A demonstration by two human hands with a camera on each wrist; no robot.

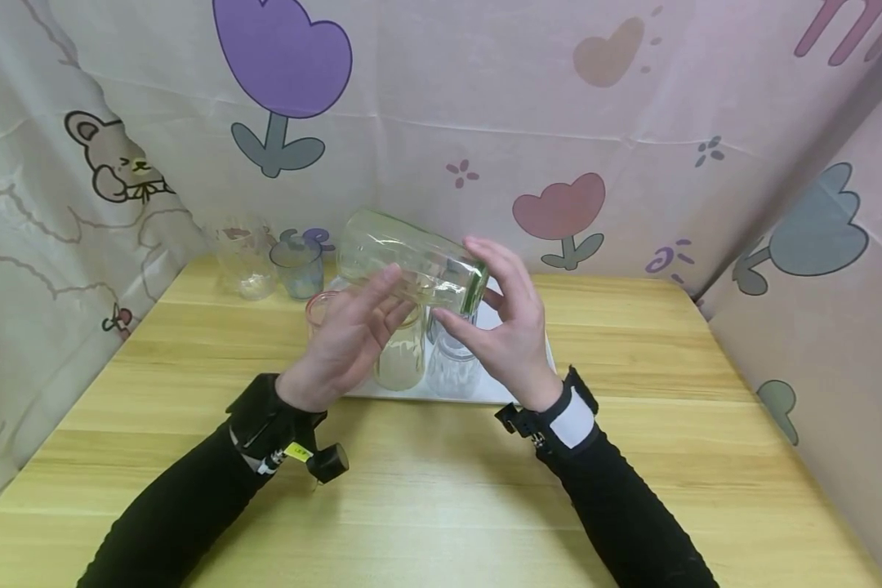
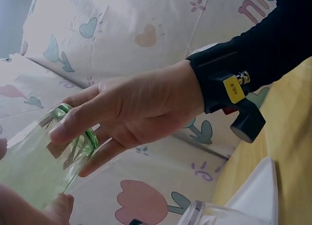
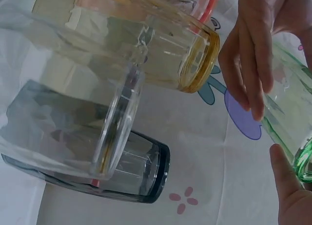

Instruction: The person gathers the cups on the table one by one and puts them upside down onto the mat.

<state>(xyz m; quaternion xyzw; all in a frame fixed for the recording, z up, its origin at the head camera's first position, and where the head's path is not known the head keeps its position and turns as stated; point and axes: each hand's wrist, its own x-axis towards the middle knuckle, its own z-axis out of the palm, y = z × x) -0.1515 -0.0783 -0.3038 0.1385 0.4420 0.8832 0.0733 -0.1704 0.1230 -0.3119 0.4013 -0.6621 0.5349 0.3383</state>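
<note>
My right hand (image 1: pixel 510 327) grips a tall green-tinted glass (image 1: pixel 412 257) by its thick base, thumb on one side and fingers on the other. The glass is tilted in the air, base to the right. My left hand (image 1: pixel 349 339) is at the middle of its body, fingers nearly straight and thumb extended along the side. In the left wrist view, the right hand's fingers (image 2: pixel 92 120) wrap the green base. Below the glass, upside-down tumblers stand on a white tray (image 1: pixel 389 397): an amber one (image 3: pixel 195 54), a clear one (image 3: pixel 114 132) and a dark grey-blue one (image 3: pixel 156 171).
A red-rimmed glass (image 1: pixel 314 309) is on the tray's left, partly behind my left hand. A clear glass (image 1: pixel 248 265) and a blue-grey glass (image 1: pixel 298 269) stand at the table's back left. A patterned curtain (image 1: pixel 426 82) hangs behind the wooden table (image 1: pixel 426 506).
</note>
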